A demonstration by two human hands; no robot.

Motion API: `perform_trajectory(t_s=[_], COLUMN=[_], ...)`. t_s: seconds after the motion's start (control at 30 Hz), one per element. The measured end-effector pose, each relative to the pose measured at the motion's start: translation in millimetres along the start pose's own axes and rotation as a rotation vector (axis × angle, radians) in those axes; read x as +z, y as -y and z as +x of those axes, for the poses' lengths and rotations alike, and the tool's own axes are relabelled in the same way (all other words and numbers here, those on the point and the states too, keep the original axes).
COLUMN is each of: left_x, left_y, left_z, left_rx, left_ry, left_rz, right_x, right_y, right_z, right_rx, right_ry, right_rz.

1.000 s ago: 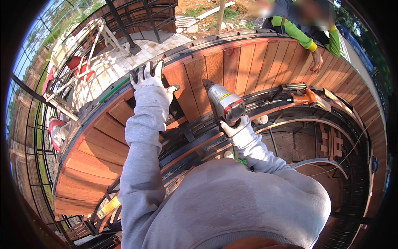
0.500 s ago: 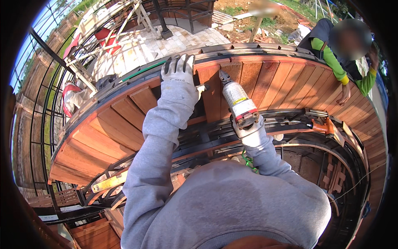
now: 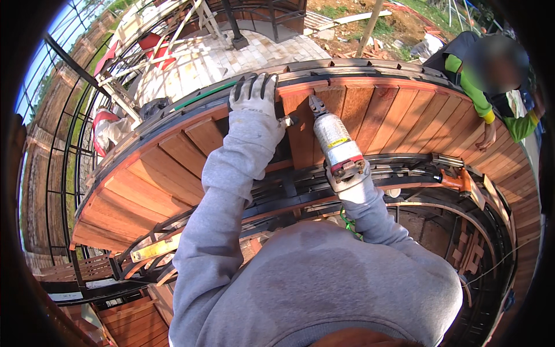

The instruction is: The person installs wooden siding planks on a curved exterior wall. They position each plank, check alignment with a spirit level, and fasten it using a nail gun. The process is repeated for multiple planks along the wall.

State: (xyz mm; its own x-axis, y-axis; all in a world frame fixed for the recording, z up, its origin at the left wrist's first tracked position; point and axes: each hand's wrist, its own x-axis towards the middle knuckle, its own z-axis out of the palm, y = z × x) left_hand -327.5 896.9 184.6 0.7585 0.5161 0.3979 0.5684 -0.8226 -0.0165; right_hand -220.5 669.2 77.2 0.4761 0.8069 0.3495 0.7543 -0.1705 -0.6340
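both gloved hands work at the far edge of the curved wooden deck [image 3: 173, 173]. left hand [image 3: 252, 95] lies open, fingers spread flat on the rim of a plank [image 3: 300, 127]. right hand [image 3: 351, 184] is clenched around the power tool [image 3: 335, 141], a grey cylinder with a yellow label band and red rear end, tip touching the plank's far end. another person's hand [image 3: 488, 137] rests on boards at far right.

Silver power tool [image 3: 337, 141], nose on plank [image 3: 302, 124]
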Motion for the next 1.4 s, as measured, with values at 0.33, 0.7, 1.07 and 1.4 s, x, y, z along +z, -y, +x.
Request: perform_trajectory(t_s=[0.33,0.7,1.07,1.4], left_x=[3.7,15.6,157.6,182.8], left_y=[0.4,-1.1,-0.8,-17.9], left_z=[1.5,-48.8,-135.8,-114.5], left_rx=[0.02,0.241,-0.236,-0.141], left_ry=[-0.027,-0.52,0.348,0.361], left_rz=[0.043,-0.255,-0.612,-0.529], right_x=[3.2,-23.9,-20.7,-27.5], right_y=[1.3,39.2,30.6,26.3], right_z=[-2.2,8.1,7.8,10.8], right_rx=[-0.074,0.07,-0.076,-0.29], right_ry=[-0.124,-0.084,-0.125,-0.149], right_rz=[0.103,0.164,-0.171,-0.298])
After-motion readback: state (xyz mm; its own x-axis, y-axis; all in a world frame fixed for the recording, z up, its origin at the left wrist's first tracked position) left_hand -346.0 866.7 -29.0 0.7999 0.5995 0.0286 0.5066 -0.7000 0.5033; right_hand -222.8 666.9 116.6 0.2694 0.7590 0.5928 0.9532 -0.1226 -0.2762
